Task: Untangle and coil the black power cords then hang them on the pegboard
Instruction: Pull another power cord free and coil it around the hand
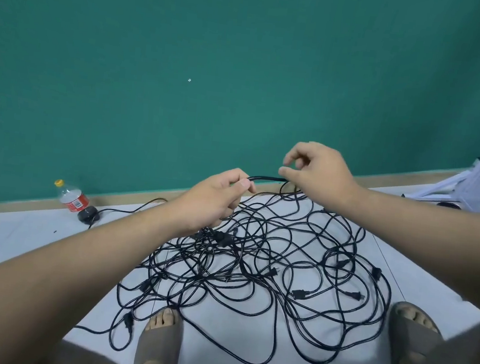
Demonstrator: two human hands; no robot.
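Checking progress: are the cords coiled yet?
No: the black power cords lie in one tangled heap on the floor.

Head view, forward and down

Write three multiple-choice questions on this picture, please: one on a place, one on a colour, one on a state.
1. Where is the bottle?
A. on a chair
B. on the floor by the green wall, at the left
C. on a table

2. What colour is its cap?
A. yellow
B. blue
C. white

3. How are the cords now?
A. neatly coiled
B. hung up
C. tangled on the floor

Key:
1 B: it stands at the foot of the wall, left of the cords.
2 A: the cap is yellow, above a red label.
3 C: they lie in one loose heap, and the left hand pinches one strand.
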